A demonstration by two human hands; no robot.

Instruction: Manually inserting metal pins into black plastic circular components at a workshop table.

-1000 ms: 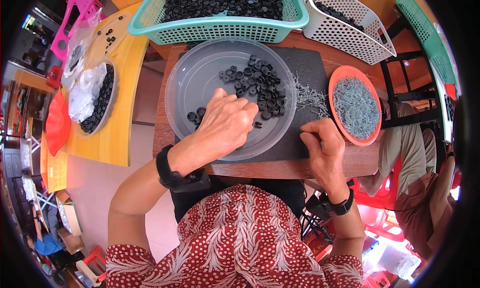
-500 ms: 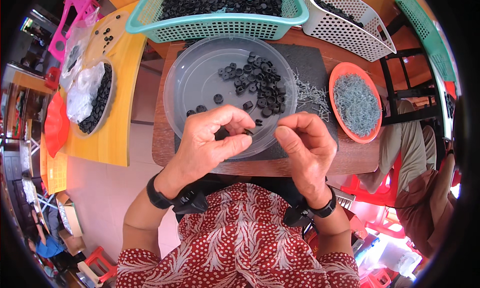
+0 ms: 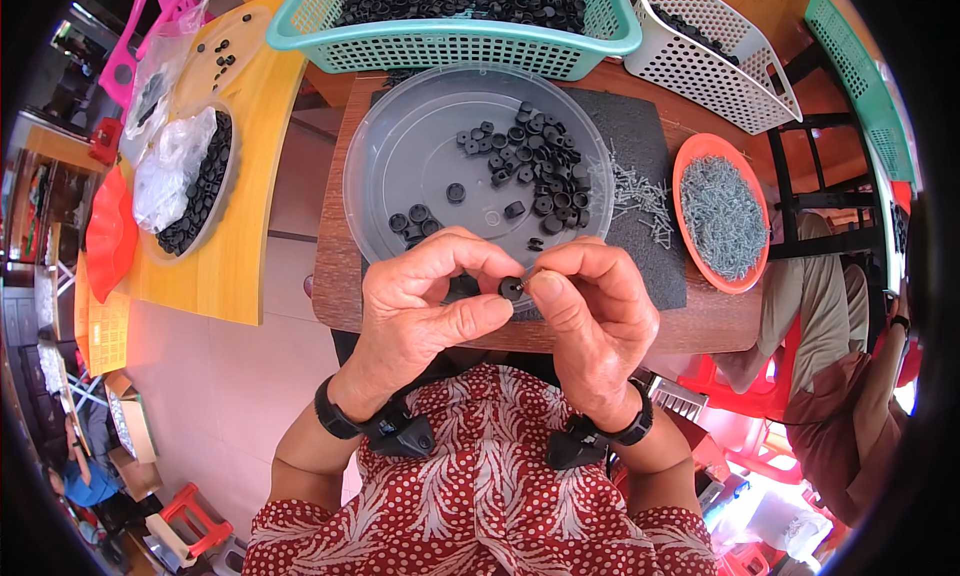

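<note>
Your right hand (image 3: 600,321) has closed in, pinching apparent screw (image 3: 525,280) at black cap (image 3: 511,289), pinched by left hand (image 3: 405,301); pair now brought together.

Between my left hand (image 3: 415,296) and right hand (image 3: 598,311), the small cap (image 3: 510,289) is black plastic. Beyond both, the tub (image 3: 415,156) looks like smooth, clear plastic. Right of my right hand, a smooth orange plastic plate (image 3: 735,286) holds metal screws (image 3: 722,219). Beside it, the mat (image 3: 648,271) looks matt, the table (image 3: 700,321) wooden.
</note>
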